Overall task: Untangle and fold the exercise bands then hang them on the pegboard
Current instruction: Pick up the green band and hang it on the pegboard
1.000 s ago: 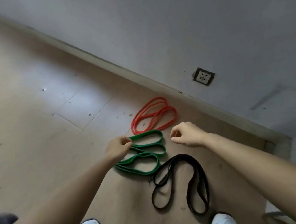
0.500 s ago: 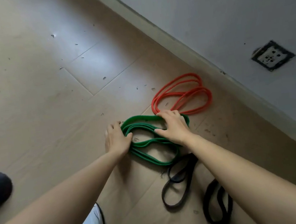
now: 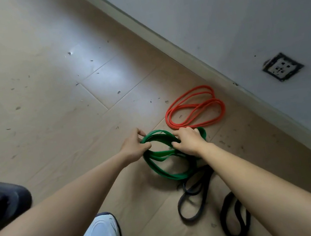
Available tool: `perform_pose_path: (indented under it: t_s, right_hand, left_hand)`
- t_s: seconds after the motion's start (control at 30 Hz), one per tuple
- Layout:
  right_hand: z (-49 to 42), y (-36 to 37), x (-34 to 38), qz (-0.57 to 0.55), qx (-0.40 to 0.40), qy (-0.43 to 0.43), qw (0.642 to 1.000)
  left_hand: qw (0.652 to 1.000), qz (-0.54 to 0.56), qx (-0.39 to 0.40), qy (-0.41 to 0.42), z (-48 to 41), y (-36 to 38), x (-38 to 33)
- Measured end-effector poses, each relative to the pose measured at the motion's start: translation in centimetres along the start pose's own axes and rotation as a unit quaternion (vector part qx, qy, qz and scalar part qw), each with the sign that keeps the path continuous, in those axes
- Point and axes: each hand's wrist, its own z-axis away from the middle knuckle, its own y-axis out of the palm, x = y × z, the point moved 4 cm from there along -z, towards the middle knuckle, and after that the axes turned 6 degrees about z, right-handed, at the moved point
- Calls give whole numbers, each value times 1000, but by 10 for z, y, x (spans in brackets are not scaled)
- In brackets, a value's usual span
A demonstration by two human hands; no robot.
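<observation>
On floor: green band [image 3: 168, 174] between left hand [image 3: 134, 148], right hand [image 3: 189, 142], both gripping it.

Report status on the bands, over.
Left hand, right hand both gripping green band. Band looped, not yet folded. Black band right against its near end, red band apart.

On the floor [image 3: 46, 93] the middle band [image 3: 169, 176] lies between the far band [image 3: 194, 106], by the wall [image 3: 236, 14], and the near band [image 3: 203, 199].

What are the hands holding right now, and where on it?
Both grip the green band: left hand pinches its left loops, right hand its right side.
</observation>
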Motion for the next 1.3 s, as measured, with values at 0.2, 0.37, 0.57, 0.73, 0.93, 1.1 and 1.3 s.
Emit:
perform_pose_path:
  t_s: [0.2,0.37,0.57,0.73,0.93,1.1,1.3]
  right_hand:
    - [50,-51,-14,-77,4,14,997]
    - [111,-115,-27,-151,-16,-25,988]
    - [194,-173,-21,-272,-69,-83,956]
    - [257,-222,-11,-388,-114,-96,910]
    - [326,-278,-10,-437,-189,-105,873]
    - [386,-327,-9,-462,-246,-117,844]
    - [454,-404,-3,-439,-363,-152,807]
  left_hand:
    - [993,-9,82,88,39,6,-84]
    - [966,-101,115,206,88,24,-162]
    - [936,-112,182,278,156,9,-243]
    - [927,-28,214,307,218,-20,-294]
    - [910,51,238,337,284,-34,-344]
    - [889,44,245,385,328,-39,-390]
    - [856,3,234,460,372,-56,-465]
